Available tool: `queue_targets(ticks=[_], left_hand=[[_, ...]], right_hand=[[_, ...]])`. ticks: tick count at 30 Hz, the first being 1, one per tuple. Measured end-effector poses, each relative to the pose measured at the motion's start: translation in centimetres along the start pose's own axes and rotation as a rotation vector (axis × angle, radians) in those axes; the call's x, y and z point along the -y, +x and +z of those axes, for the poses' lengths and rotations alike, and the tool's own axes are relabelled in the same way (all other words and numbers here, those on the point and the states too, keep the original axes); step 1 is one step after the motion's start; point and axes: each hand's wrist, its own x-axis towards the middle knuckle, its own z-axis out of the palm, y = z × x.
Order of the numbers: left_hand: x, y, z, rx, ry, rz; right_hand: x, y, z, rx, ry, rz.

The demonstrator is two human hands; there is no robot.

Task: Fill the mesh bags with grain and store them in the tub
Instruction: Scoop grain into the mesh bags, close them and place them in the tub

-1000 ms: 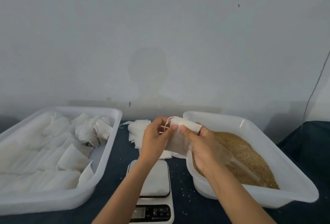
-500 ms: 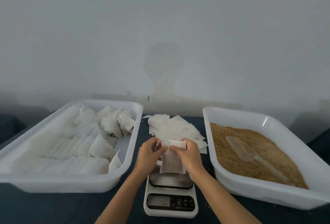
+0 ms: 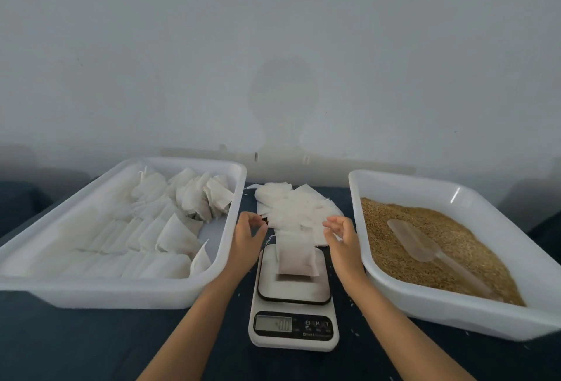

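- big white tub [image 3: 212,286] on the left, already packed with rows of filled bags [image 3: 170,235]; kept close so each done bag gets dropped in fast.
- second tub [image 3: 455,317] on the right, heaped with brown grain [image 3: 455,238], clear scoop [image 3: 416,244] lying on top, ready to dig.
- scale [image 3: 294,314] set in the middle, between both tubs, probably to check each bag's weight.
- pile of flat empty bags [image 3: 297,207] just behind the scale, within easy reach.
- left hand [image 3: 247,238] beside the scale, fingers loose, holding nothing.
- right hand [image 3: 341,238] the same, loose and empty.
- one small mesh bag [image 3: 297,259] lying alone on the scale plate, touched by neither hand, likely so the number reads true.
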Motion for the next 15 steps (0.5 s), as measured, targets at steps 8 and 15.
queue_targets(ticks=[8, 15], left_hand=[[0.88, -0.12, -0.26, 0.016, 0.014, -0.045], [0.45, -0.29, -0.11, 0.077, 0.000, -0.039]], right_hand=[[-0.17, 0.01, 0.21, -0.024, 0.075, 0.072], [-0.23, 0.24, 0.28, -0.008, 0.079, 0.103]])
